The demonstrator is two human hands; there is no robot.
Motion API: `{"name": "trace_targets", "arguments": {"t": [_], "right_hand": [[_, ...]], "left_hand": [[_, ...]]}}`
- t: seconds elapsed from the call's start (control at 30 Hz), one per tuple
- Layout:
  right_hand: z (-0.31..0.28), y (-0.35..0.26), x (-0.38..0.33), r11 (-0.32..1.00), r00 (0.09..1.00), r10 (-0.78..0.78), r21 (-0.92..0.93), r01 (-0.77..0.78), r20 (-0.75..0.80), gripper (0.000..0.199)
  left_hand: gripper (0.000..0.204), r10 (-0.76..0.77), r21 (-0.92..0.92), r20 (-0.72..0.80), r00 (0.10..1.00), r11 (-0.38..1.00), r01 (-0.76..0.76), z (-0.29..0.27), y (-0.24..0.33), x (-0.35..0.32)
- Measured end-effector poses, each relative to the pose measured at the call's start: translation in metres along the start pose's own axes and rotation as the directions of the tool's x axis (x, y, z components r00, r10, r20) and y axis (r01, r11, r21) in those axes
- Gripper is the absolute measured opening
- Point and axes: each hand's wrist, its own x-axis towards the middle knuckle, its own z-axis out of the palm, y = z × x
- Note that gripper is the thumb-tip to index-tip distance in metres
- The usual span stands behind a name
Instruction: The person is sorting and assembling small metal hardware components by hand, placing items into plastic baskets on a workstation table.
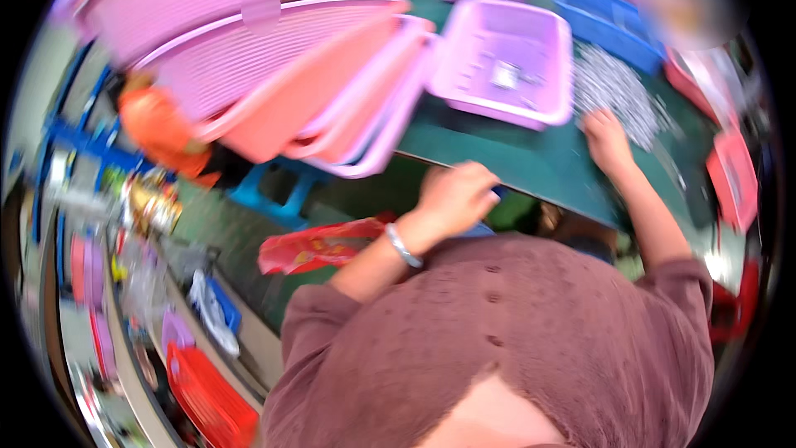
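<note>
1. Nearest the camera, filling the lower middle of the frame, is the person's brown buttoned top [531,323], with a bare forearm reaching out from each sleeve.
2. The left hand [454,199], in the centre of the frame, is beside the near edge of the green table [497,145]. Its fingers are bent inward; blur and the angle hide the palm, so I cannot tell whether it grips anything. A silver bracelet [401,245] circles that wrist.
3. The right hand [609,141], right of centre, has its fingertips at the lower left border of a heap of small silver-grey pieces [618,87]. The fingers look close together and slightly curled; I cannot tell whether they pinch a piece.
4. The heap lies loose on the table in the upper right, with some pieces scattered at its right side.
5. Just left of the heap, a lilac tray [489,108] stands on the table, with a small whitish item [504,75] inside it.
6. Behind the heap is a blue bin [630,46]; toward the right rim of the frame is a coral tray [733,178].
7. Large lilac and coral baskets [307,75] lean nested together in the upper left, above a blue stool [265,207].
8. A red packet [323,247] shows beside the left forearm, and a bright red basket [207,398] sits in the lower left.
</note>
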Motion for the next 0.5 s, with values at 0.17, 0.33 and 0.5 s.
{"name": "trace_targets", "arguments": {"t": [0.17, 0.33, 0.5], "right_hand": [[-0.030, 0.013, -0.072, 0.995, 0.990, 0.030, 0.093, -0.017, -0.141, 0.010], [-0.051, 0.013, -0.114, 0.984, 0.969, 0.160, 0.105, -0.142, -0.187, 0.015], [-0.071, 0.000, -0.159, 0.947, 0.924, 0.301, 0.186, -0.260, -0.237, 0.018]], "left_hand": [[0.017, 0.062, -0.039, -0.157, 0.986, 0.997, -0.068, 0.076, 0.006, 0.035], [0.018, 0.036, 0.035, -0.305, 0.952, 0.999, -0.026, 0.108, -0.007, 0.048], [0.021, 0.088, 0.207, -0.265, 0.960, 0.978, -0.032, 0.103, -0.015, 0.047]]}}
